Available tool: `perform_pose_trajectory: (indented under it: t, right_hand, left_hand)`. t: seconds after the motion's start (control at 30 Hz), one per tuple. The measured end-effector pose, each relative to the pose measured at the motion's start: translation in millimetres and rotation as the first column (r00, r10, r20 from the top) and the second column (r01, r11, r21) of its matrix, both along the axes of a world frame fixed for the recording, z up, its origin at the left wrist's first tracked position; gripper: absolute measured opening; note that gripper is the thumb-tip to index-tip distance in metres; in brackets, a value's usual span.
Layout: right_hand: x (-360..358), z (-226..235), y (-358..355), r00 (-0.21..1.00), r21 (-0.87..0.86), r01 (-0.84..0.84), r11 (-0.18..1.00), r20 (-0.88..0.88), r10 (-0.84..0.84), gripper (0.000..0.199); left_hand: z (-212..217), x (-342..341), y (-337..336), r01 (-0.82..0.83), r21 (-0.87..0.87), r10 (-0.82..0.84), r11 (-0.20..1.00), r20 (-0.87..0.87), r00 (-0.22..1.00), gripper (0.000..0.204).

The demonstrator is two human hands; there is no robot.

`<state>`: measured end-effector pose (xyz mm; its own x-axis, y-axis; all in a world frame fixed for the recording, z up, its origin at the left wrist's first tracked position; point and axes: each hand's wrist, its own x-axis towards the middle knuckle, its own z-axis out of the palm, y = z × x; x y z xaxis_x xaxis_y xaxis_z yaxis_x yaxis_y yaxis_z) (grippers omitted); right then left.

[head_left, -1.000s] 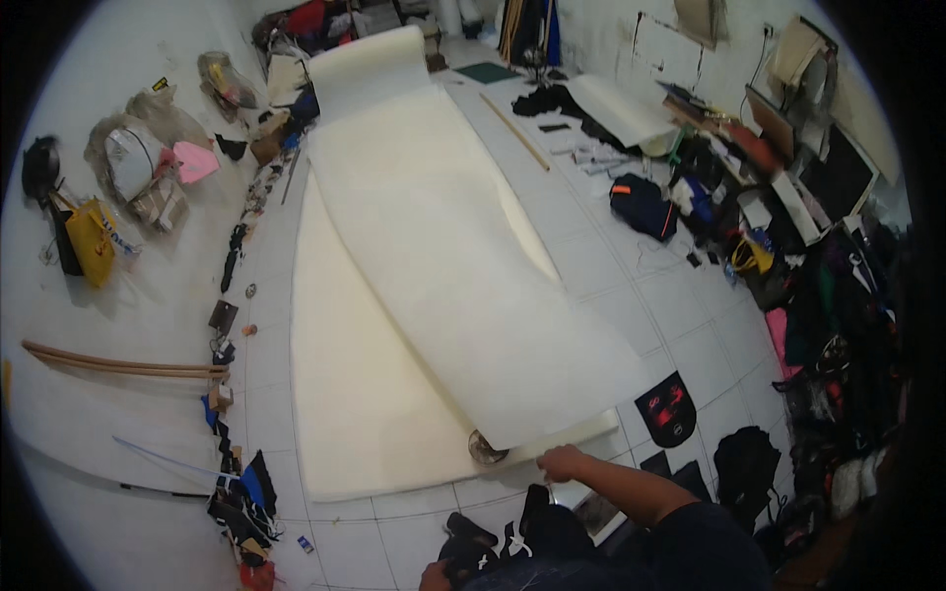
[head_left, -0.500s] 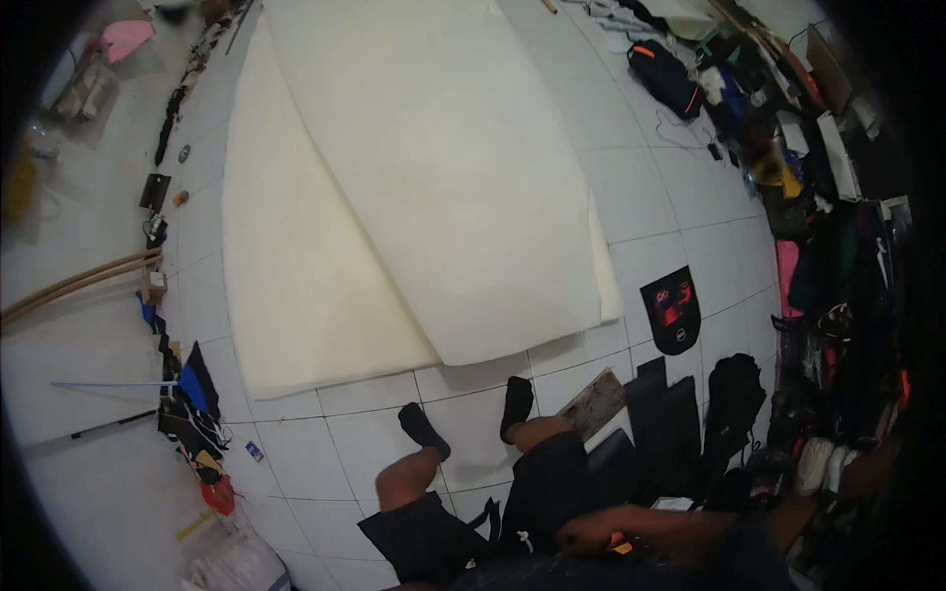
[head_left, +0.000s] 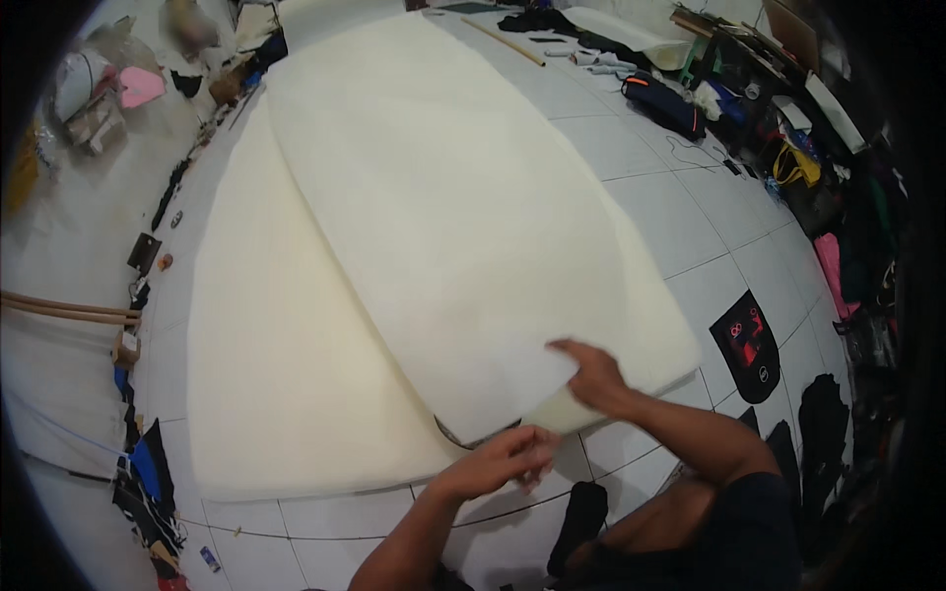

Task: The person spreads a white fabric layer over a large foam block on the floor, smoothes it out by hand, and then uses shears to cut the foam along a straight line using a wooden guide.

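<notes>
A large white sheet [head_left: 434, 217], apparently foam, lies over a thicker cream foam slab [head_left: 266, 394] on the floor. At the white sheet's near right edge, my right hand [head_left: 596, 377] grips it, thumb and fingers closing on the rim. My left hand [head_left: 503, 459] hovers just in front of the sheet's near corner, its fingers loosely bent, apart and slightly blurred, with nothing visible in them. Beneath that lifted corner a dark curved thing shows; I cannot make out what it is. My foot in a black sock [head_left: 581, 517] stands in front of the slab.
To the right lies a dark rounded panel with red print [head_left: 749, 345], with black cloth pieces [head_left: 823, 433] nearer. Clutter and a dark bag [head_left: 662, 105] line the right wall. Long brown poles [head_left: 74, 311] and a blue-black cloth [head_left: 151, 461] are along the left wall. A yellowish stick [head_left: 503, 41] lies at the back.
I have leaned forward over the foam. Both hands have reached out to the white sheet's near end, and my right hand has taken hold of its edge, lifting the near corner.
</notes>
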<state>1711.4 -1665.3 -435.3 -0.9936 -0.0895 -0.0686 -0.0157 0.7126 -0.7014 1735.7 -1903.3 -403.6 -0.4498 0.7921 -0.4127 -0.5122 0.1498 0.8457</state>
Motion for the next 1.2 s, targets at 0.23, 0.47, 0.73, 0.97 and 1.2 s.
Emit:
perform_pose_trajectory:
  t: [0.23, 0.47, 0.73, 0.97, 1.2]
  right_hand:
    - [-49.3, 137.4, 18.6, 0.605, -0.317, 0.232, 0.92, -0.693, -0.391, 0.051]
    - [-98.2, 190.8, 69.5, 0.311, -0.47, 0.24, 0.849, -0.792, -0.526, 0.052]
    - [-120.7, 242.8, 96.7, 0.135, 0.008, 0.493, 0.87, -0.989, -0.067, 0.033]
    - [-53.0, 170.9, 70.3, 0.291, 0.166, 0.369, 0.914, -0.955, 0.056, 0.034]
    - [-2.8, 13.7, 89.8, 0.77, 0.433, 0.087, 0.897, -0.601, 0.216, 0.017]
  left_hand:
    - [4.7, -81.8, 87.3, -0.597, 0.436, 0.626, 0.673, 0.094, 0.774, 0.063]
    - [-53.9, -136.7, 53.6, -0.752, 0.037, 0.297, 0.658, -0.931, 0.213, 0.065]
    - [126.3, -231.5, -136.2, -0.967, 0.204, -0.624, 0.151, -0.739, -0.254, 0.022]
    - [211.0, -106.8, -196.5, -0.763, 0.454, -0.695, 0.461, -0.349, -0.628, 0.028]
    - [-72.8, -36.1, -232.4, -0.869, -0.179, -0.435, 0.461, -0.899, -0.045, 0.046]
